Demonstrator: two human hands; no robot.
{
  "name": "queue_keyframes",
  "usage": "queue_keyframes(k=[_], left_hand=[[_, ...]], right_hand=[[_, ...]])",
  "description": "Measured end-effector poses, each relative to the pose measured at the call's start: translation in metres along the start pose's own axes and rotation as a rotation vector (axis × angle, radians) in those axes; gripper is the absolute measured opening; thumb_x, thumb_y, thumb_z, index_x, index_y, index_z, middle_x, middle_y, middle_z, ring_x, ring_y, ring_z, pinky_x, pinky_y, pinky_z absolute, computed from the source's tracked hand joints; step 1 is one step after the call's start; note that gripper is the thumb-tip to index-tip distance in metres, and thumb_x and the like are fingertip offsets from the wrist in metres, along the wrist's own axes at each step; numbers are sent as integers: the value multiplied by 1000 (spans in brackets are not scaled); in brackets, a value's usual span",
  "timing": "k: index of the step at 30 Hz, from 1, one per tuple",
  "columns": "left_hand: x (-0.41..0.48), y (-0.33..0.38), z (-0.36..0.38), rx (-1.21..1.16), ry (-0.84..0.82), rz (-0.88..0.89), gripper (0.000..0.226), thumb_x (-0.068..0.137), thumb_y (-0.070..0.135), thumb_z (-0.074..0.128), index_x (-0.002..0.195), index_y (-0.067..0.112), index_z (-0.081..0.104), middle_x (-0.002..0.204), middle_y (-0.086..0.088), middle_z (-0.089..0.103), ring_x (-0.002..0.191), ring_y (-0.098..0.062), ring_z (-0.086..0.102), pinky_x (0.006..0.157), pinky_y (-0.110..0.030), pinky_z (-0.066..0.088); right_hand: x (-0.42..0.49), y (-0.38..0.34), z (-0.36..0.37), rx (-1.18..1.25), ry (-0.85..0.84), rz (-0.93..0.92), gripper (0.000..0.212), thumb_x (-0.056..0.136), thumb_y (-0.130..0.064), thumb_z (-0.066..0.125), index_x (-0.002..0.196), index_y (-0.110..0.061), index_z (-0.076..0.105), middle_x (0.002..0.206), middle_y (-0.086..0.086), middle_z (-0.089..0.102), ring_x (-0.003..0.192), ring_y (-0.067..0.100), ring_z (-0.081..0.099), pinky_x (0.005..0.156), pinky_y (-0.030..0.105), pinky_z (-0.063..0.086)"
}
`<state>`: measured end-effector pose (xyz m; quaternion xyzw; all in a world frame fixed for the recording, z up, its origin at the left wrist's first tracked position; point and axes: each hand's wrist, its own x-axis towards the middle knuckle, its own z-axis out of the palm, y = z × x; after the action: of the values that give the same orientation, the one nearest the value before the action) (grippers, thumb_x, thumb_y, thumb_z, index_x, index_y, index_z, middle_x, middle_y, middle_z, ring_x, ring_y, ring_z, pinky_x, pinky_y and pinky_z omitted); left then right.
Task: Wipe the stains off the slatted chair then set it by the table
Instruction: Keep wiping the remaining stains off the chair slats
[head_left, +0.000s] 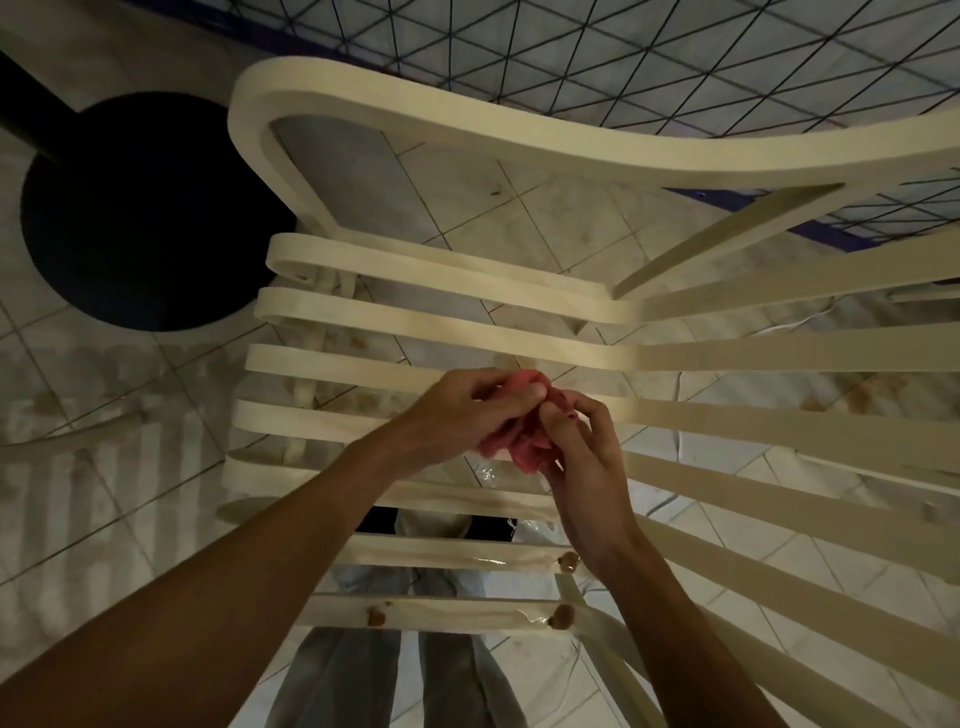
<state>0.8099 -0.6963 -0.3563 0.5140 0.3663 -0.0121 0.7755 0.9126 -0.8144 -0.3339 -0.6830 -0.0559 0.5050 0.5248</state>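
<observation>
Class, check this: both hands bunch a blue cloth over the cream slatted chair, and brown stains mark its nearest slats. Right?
Wrong colour: the head view shows the cloth is pink, not blue. The left hand and right hand do bunch it over the slatted chair, and brown stains do mark its nearest slats.

Dim, warm light falls on a pale square-tiled floor (130, 493) with dark grout lines and brownish stains. A black round pedestal base (140, 208) with a dark post stands on it at the left. At the top lies a blue-grey mat (675, 78) crossed by dark diagonal lines and edged in purple.
</observation>
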Motion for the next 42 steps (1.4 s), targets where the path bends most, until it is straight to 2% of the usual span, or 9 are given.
queue_keyframes(k=[8, 11, 15, 18, 22, 28, 33, 37, 42], left_hand=[[-18, -5, -18, -71, 189, -122, 22, 97, 14, 58, 113, 25, 69, 102, 1, 70, 94, -15, 66, 83, -34, 57], [-18, -5, -27, 2, 344, -90, 20, 94, 12, 61, 100, 29, 67, 102, 2, 68, 95, -14, 65, 75, -30, 57], [-16, -6, -29, 41, 287, 27, 25, 95, 5, 62, 102, 27, 69, 99, -3, 71, 89, -13, 67, 62, -23, 53], [-16, -2, -27, -130, 162, 20, 25, 97, 4, 57, 111, 21, 68, 91, -1, 70, 77, -8, 64, 56, -21, 49], [-18, 6, -28, -329, -65, -78, 26, 100, 7, 50, 117, 20, 66, 84, 8, 67, 71, -7, 58, 56, -19, 46], [-13, 8, -24, -321, -107, -260, 23, 99, 19, 56, 119, 21, 68, 96, -2, 67, 74, -15, 58, 55, -24, 51], [-6, 6, -17, -69, -122, -239, 23, 102, 23, 50, 113, 19, 71, 100, -5, 72, 83, -12, 67, 66, -22, 50], [0, -5, -14, 122, 18, -145, 23, 100, 8, 53, 98, 22, 71, 89, 9, 70, 64, 6, 63, 60, -15, 49], [12, -26, -32, 373, 326, 39, 12, 95, 19, 63, 85, 26, 64, 100, -3, 65, 77, -4, 56, 68, -24, 41]], right_hand=[[-1, -5, -13, -52, 19, 141, 27, 93, 3, 56, 111, -16, 65, 97, 11, 73, 87, 24, 71, 72, 34, 56], [-3, -9, -20, -64, -61, 110, 34, 91, 7, 49, 96, -14, 75, 91, 9, 73, 91, 28, 69, 76, 35, 54], [-6, -13, -20, 249, -261, 263, 46, 74, -21, 61, 113, 3, 66, 117, 23, 64, 108, 37, 62, 84, 48, 55], [-9, -16, -19, 403, -329, 334, 50, 90, -45, 53, 111, -1, 63, 121, 29, 61, 106, 43, 61, 81, 49, 54], [-7, -11, -23, 245, -427, 231, 65, 76, -32, 85, 127, 0, 59, 113, 25, 62, 93, 35, 65, 70, 38, 56], [-1, -9, -25, 30, -343, 63, 47, 62, -40, 92, 100, -18, 74, 100, 6, 68, 89, 24, 67, 70, 30, 56], [-1, -17, -18, -17, -259, -28, 39, 73, -4, 72, 109, -7, 57, 123, 7, 61, 94, 19, 67, 61, 19, 55], [7, -14, -13, -98, -269, 5, 62, 74, -11, 75, 132, -15, 53, 122, 3, 65, 108, 18, 67, 79, 32, 59], [17, -12, -13, -172, -160, -1, 54, 66, -11, 83, 116, -7, 62, 108, 8, 71, 95, 17, 70, 70, 28, 59]])
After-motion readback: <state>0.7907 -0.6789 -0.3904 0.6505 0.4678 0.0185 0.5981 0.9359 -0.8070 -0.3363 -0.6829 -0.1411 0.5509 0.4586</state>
